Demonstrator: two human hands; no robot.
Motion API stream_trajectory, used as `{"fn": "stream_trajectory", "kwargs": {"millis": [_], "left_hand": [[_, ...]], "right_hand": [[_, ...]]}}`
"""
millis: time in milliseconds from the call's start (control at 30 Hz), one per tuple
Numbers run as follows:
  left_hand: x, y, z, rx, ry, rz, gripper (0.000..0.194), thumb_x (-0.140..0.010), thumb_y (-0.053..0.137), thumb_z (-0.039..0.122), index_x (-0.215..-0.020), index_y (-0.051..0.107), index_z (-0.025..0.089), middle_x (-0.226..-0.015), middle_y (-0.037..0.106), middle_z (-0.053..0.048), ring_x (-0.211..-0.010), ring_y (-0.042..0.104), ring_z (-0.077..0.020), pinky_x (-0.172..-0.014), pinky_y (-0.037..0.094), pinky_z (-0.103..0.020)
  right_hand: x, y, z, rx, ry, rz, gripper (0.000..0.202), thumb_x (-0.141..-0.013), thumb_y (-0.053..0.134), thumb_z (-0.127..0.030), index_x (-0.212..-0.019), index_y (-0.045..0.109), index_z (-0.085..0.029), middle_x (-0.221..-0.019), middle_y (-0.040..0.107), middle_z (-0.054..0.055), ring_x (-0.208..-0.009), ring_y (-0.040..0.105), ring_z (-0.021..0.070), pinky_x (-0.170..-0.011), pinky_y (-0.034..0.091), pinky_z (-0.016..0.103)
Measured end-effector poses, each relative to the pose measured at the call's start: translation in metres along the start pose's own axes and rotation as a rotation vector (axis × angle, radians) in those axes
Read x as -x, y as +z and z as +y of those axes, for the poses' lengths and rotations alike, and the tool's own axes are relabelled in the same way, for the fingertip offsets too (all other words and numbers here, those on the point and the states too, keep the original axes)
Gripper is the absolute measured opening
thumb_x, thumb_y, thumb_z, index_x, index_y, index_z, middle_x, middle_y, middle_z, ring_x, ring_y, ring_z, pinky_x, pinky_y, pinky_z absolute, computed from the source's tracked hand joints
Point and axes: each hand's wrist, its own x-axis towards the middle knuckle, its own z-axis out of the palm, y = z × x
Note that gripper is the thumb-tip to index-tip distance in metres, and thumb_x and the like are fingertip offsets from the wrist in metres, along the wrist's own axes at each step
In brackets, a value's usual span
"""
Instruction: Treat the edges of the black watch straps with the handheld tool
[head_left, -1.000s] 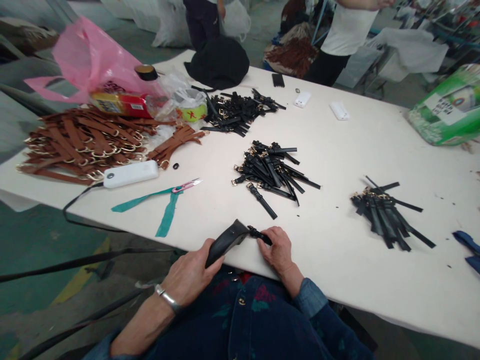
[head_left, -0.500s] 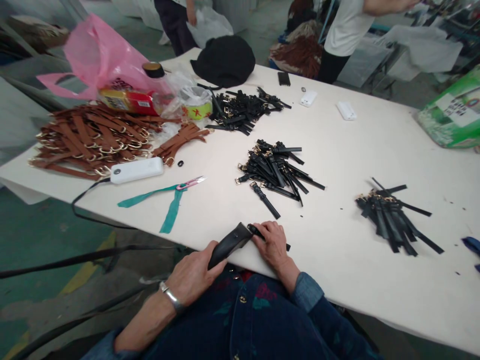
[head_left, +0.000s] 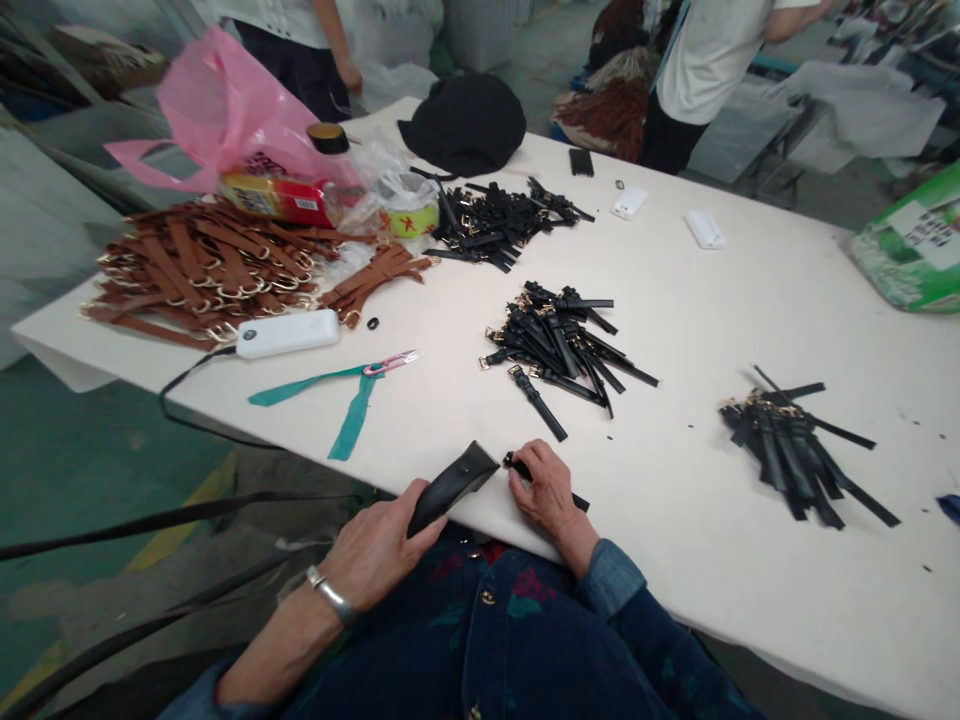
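Observation:
My left hand [head_left: 386,535] is wrapped round a black handheld tool shaped like a hair clipper [head_left: 454,487]. Its wide end points up and to the right, a small gap away from the strap. My right hand [head_left: 545,490] presses a short black buckle strap [head_left: 580,502] at the table's near edge, fingers closed over its middle. Just beyond lies a pile of black buckle straps [head_left: 559,335], with one loose strap [head_left: 537,402] at its near side. A second bundle of black straps [head_left: 795,445] rests farther right.
Left on the white table [head_left: 660,530] are thread snips [head_left: 394,362] with green fabric strips, a white power bank [head_left: 288,333] with a cable, and brown straps [head_left: 195,265]. Farther back are a pink bag [head_left: 217,110], black straps [head_left: 487,222] and a black cap [head_left: 469,122]. Two people stand beyond.
The tool in my left hand has drawn slightly left, away from the strap, opening a gap. My right hand still holds the strap. The whole view has shifted a little.

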Motion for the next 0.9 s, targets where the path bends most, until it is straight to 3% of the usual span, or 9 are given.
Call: {"fn": "stream_trajectory", "kwargs": {"millis": [400,700,800,900], "left_hand": [[0.002,0.004,-0.004,0.027,-0.003,-0.012,0.039,-0.079,0.032,0.051,-0.107,0.043,0.025,-0.078,0.064,-0.003,-0.074,0.061,-0.0202,-0.063,0.039,-0.027],[0.003,0.003,-0.006,0.057,0.004,-0.005,0.038,-0.079,0.033,0.050,-0.106,0.043,0.025,-0.080,0.063,-0.003,-0.077,0.060,-0.0202,-0.064,0.039,-0.027],[0.005,0.000,-0.007,0.069,0.004,-0.004,0.036,-0.079,0.034,0.049,-0.105,0.043,0.025,-0.078,0.063,-0.003,-0.075,0.060,-0.0200,-0.063,0.039,-0.026],[0.008,-0.006,-0.006,0.088,-0.001,0.004,0.035,-0.079,0.035,0.048,-0.104,0.043,0.026,-0.078,0.063,-0.003,-0.075,0.060,-0.0196,-0.064,0.039,-0.026]], "right_hand": [[-0.008,-0.006,0.001,0.084,-0.033,-0.114,0.031,-0.078,0.046,-0.017,-0.106,0.056,-0.023,-0.087,0.050,0.004,-0.084,0.045,0.0172,-0.073,0.036,0.029],[-0.010,-0.009,0.002,0.085,-0.065,-0.150,0.027,-0.078,0.050,-0.025,-0.104,0.057,-0.025,-0.084,0.051,0.004,-0.078,0.048,0.0155,-0.070,0.039,0.027],[-0.015,-0.013,0.000,-0.009,-0.035,-0.096,0.026,-0.078,0.050,-0.024,-0.103,0.057,-0.023,-0.086,0.052,0.004,-0.077,0.050,0.0144,-0.069,0.041,0.025],[-0.029,-0.016,-0.007,-0.133,0.015,0.044,0.024,-0.078,0.050,-0.023,-0.101,0.057,-0.021,-0.089,0.054,0.004,-0.079,0.052,0.0144,-0.070,0.043,0.026]]}}
